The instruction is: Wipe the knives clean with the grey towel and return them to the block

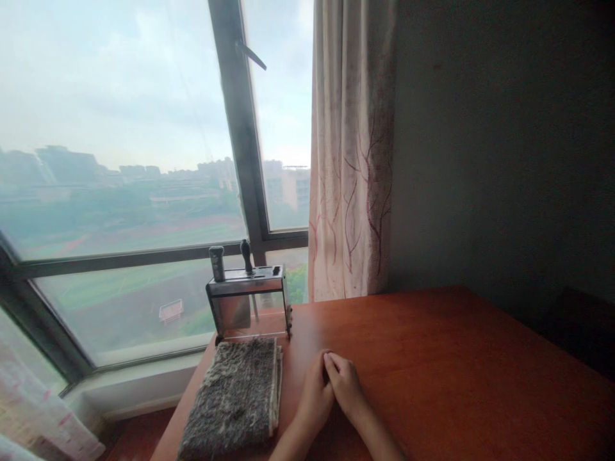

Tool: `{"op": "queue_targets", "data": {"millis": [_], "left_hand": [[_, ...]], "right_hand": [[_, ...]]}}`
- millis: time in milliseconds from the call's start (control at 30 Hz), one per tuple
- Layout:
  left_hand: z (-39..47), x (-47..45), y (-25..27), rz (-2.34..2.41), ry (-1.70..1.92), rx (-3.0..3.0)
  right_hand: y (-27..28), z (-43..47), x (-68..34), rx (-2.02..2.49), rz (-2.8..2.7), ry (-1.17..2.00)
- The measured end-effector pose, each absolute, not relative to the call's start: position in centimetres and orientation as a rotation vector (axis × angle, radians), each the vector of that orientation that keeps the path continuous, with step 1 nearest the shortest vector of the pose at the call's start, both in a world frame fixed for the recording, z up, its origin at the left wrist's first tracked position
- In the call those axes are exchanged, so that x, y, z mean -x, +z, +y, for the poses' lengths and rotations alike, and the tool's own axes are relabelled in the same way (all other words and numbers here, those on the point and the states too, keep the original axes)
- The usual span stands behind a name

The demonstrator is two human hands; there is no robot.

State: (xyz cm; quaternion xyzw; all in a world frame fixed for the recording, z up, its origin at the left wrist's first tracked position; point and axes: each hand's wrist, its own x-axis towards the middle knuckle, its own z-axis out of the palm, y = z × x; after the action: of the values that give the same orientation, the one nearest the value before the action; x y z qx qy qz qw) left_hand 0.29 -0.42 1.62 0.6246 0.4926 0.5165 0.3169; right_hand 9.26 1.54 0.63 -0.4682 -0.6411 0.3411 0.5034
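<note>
My left hand (314,392) and my right hand (346,386) rest together on the reddish-brown wooden table (456,371), fingertips touching, holding nothing. Just left of my left hand lies a folded grey fuzzy cloth (235,397) with pale edges, flat on the table. Beyond the cloth, at the table's far left corner, stands a small metal and clear-walled device (250,304) with a black knob and a grey cylinder on top.
A large window (120,160) with dark frames looks out on a hazy city. A pale curtain (353,147) with red branch patterns hangs right of it. A dark wall fills the right side. The table's left edge drops toward the sill.
</note>
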Motion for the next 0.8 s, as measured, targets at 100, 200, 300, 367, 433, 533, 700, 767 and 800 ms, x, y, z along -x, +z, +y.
{"op": "queue_targets", "data": {"millis": [100, 200, 300, 367, 433, 533, 700, 767, 800], "left_hand": [[-0.26, -0.28, 1.23, 1.296, 1.362, -1.640], [-0.21, -0.23, 1.01, 1.299, 1.370, -1.639], [-0.19, -0.18, 0.94, 1.295, 1.371, -1.638], [-0.19, -0.18, 0.95, 1.297, 1.365, -1.637], [-0.21, -0.20, 1.00, 1.299, 1.358, -1.645], [-0.27, -0.23, 1.15, 1.291, 1.357, -1.664], [-0.30, -0.17, 1.18, 1.288, 1.360, -1.659], [-0.27, -0.15, 1.03, 1.284, 1.364, -1.655], [-0.27, -0.15, 0.94, 1.282, 1.370, -1.651]], "right_hand": [[0.55, 1.58, -9.25, 1.135, -1.551, 0.827], [0.53, 1.45, -9.27, 1.136, -1.555, 0.832], [0.53, 1.36, -9.29, 1.138, -1.551, 0.833], [0.53, 1.35, -9.30, 1.139, -1.548, 0.832], [0.55, 1.34, -9.30, 1.137, -1.545, 0.832], [0.63, 1.30, -9.30, 1.134, -1.542, 0.830], [0.77, 1.30, -9.32, 1.132, -1.542, 0.829], [0.78, 1.33, -9.32, 1.132, -1.541, 0.829], [0.79, 1.34, -9.31, 1.132, -1.541, 0.830]]}}
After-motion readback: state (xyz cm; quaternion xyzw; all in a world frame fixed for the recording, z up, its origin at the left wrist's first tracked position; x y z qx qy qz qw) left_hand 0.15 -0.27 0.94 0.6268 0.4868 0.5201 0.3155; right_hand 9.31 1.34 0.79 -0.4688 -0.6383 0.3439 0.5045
